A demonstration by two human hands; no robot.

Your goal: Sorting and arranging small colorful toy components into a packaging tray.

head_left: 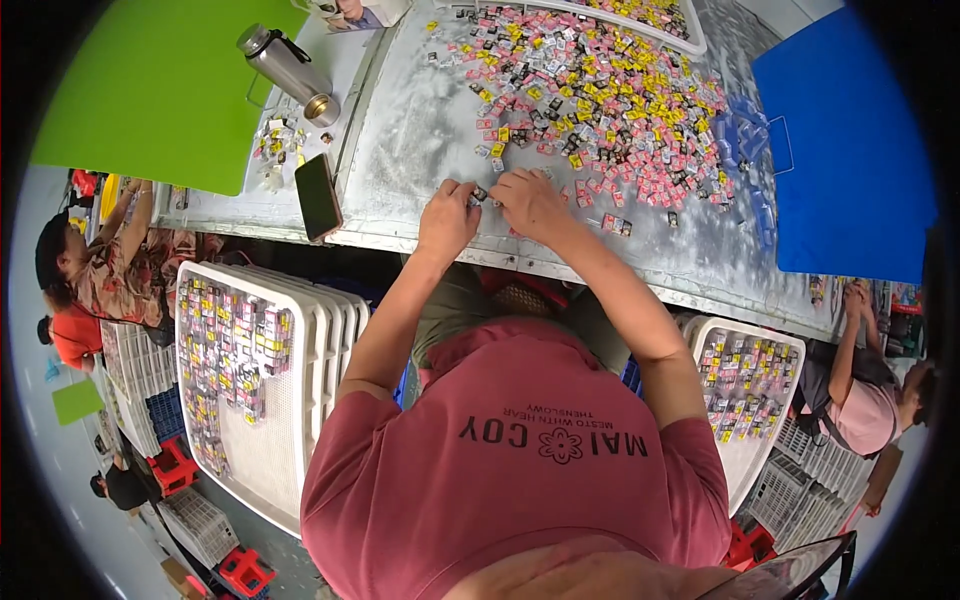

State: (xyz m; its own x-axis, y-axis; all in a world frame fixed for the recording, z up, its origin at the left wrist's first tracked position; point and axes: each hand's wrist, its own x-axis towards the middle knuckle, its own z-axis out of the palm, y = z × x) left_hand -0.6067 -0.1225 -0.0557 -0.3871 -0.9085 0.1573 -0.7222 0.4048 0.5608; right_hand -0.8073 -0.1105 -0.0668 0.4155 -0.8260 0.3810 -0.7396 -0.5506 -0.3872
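At the front edge of the metal-topped table (395,150), my left hand (446,222) is closed in a pinch on a small black piece (479,193), held between thumb and fingertips. Just to its right, my right hand (535,208) has its fingers bent and closed together, with the thumb tip close to that piece; whatever is under these fingers is hidden. Beyond both hands spreads a loose heap of small printed pieces (600,110) in pink, yellow, black and white. A slightly larger printed piece (616,225) lies right of my right hand.
Left of my hands are a phone (318,198), a steel flask (285,65) and its cup (321,110). A white tray (690,45) of pieces stands at the back. Stacked trays (300,420) and another tray (740,470) flank me. Green (150,100) and blue panels (845,150) border the table.
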